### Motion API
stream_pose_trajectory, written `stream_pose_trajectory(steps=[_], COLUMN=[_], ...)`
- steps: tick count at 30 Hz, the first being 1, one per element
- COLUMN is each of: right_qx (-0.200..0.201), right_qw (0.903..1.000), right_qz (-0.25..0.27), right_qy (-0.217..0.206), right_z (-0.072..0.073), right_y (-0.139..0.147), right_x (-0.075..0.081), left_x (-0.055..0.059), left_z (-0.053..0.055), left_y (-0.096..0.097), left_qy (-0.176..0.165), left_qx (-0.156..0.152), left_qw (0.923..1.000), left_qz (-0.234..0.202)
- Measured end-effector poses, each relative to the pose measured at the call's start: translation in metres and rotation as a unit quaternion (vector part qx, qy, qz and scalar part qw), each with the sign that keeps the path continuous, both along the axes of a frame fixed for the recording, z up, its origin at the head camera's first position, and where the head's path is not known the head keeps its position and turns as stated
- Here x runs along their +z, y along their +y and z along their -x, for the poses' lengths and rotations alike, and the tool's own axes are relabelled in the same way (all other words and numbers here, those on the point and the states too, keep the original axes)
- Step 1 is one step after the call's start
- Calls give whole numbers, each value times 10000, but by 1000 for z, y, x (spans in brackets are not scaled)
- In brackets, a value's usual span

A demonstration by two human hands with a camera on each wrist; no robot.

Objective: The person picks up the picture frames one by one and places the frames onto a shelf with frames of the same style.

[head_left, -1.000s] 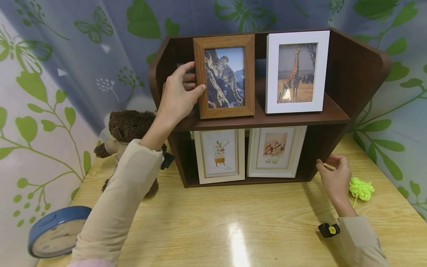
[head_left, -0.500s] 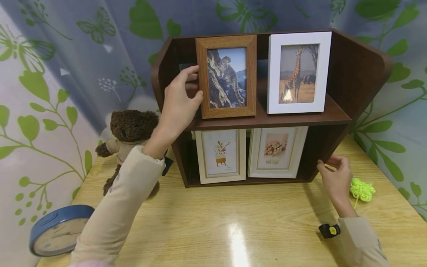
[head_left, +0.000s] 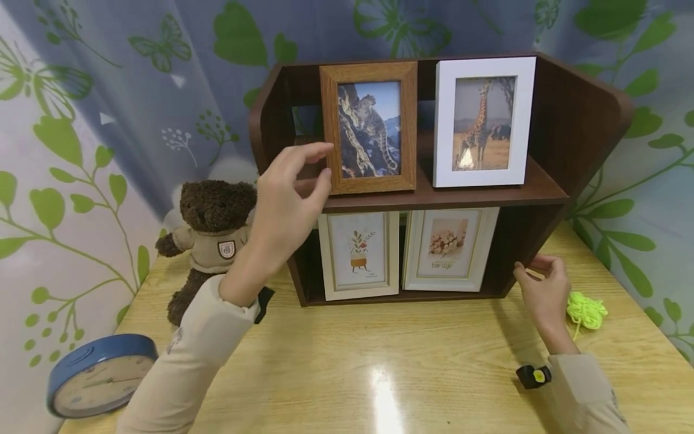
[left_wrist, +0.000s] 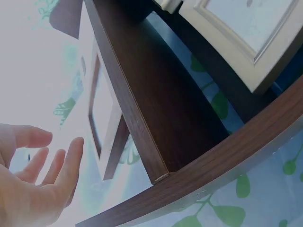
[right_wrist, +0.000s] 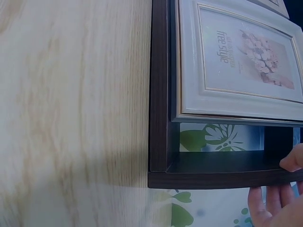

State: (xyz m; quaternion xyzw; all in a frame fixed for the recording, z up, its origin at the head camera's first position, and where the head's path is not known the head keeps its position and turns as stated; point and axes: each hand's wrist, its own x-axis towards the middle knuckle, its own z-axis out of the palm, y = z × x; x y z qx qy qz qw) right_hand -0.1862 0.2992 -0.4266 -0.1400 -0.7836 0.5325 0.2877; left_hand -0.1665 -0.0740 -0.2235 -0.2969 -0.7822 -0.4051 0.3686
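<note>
A dark brown two-tier shelf (head_left: 499, 196) stands on the table. On its upper tier a wooden picture frame with a snow leopard photo (head_left: 370, 129) leans beside a white giraffe picture frame (head_left: 484, 123). My left hand (head_left: 284, 211) is just off the wooden frame's lower left, thumb and fingers spread; the left wrist view shows a gap between that hand (left_wrist: 40, 184) and the frame (left_wrist: 106, 127). Low on the shelf's right side panel, my right hand (head_left: 544, 295) grips the edge, thumb inside and fingers (right_wrist: 272, 201) outside.
Below are a cream plant-print frame (head_left: 360, 256) and a white "free style" frame (head_left: 450, 248). A teddy bear (head_left: 214, 208) and blue clock (head_left: 100, 374) stand left. Neon yellow yarn (head_left: 587, 310) lies right, behind my forearm; a small black object (head_left: 532, 376) sits by my sleeve.
My left hand has let go of the wooden frame's left edge and moved down and slightly away. More of the teddy bear's shirt shows. The right hand keeps its hold on the shelf.
</note>
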Motion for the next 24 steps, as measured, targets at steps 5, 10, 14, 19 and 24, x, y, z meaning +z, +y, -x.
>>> stream_pose_trajectory(steps=[5,10,14,19,24], right_qx=[13,98,162,201,267], right_qw=[10000,9999,9997,9998,9996], right_qz=[16,-29,-34,-20,25], right_qy=[-34,-80,-154,-29,36], right_z=[0,-2,-4,-5,-5], right_y=[1,0,1,3,5], right_x=[0,2,4,3,3], left_x=[-16,-41,-66,-96,-122], left_z=[-16,-34,-42,-49,-57], left_y=[-5,-18,-35,-55,-69], left_qy=[372,352,227,-217,-795], left_qx=[-66,60,386,611,618], left_qw=[9992,9992,9984,9969,9944], left_qz=[133,202,349,442,316])
